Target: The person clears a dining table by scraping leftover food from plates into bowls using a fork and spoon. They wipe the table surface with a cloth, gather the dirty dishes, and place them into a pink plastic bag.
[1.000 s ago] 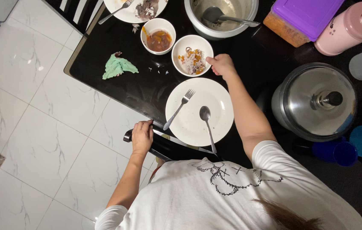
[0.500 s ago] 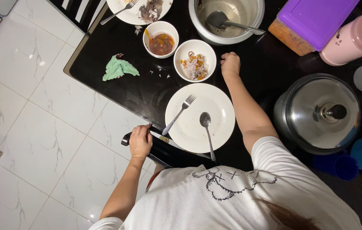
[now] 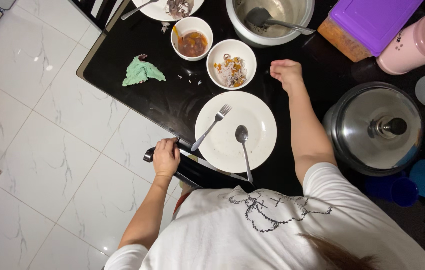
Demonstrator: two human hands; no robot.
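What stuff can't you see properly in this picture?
- Far plate, head view: cut off by the top edge.
- Metal pot: its top is cut off too.
- Black chair back: partly hidden under the left hand and the white shirt.
- Right hand: curled, so its palm is hidden.

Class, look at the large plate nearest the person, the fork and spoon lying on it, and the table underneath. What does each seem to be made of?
Plate: probably glazed ceramic, though possibly melamine; plain white with a smooth surface. Fork and spoon: metal, likely stainless steel; silvery grey with bright glints. Table: a glossy black top, perhaps glass or lacquer; it shows soft reflections, and its edge has a lighter trim.
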